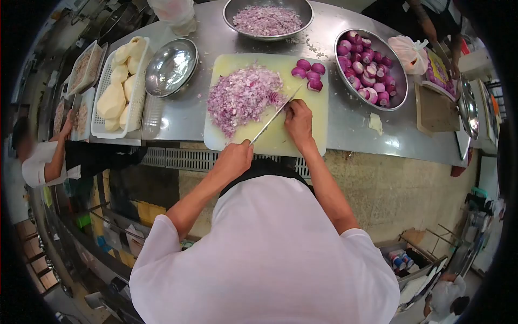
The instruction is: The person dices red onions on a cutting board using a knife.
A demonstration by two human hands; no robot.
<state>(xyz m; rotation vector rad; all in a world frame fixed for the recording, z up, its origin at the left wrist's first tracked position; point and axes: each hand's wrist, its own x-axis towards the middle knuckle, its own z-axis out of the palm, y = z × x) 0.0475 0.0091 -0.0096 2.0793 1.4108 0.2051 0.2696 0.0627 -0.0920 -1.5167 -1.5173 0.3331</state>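
My left hand (236,161) is closed round the handle of a kitchen knife (271,120), whose blade slants up and right over the yellowish cutting board (264,139). Beside the blade, my right hand (299,120) is closed with curled fingertips down at the board; whatever it grips is hidden beneath the fingers. A wide heap of chopped red onion (243,97) covers the board's left half. Some sliced onion (277,99) lies just left of the blade. Peeled red onion pieces (310,73) sit at the board's upper right corner.
A bowl of peeled red onions (372,70) stands right, a bowl of chopped onion (267,20) behind. Metal bowls (171,67) and a white basket (135,102) of pale peeled vegetables are left. Co-workers stand at left (48,162) and far right (426,27).
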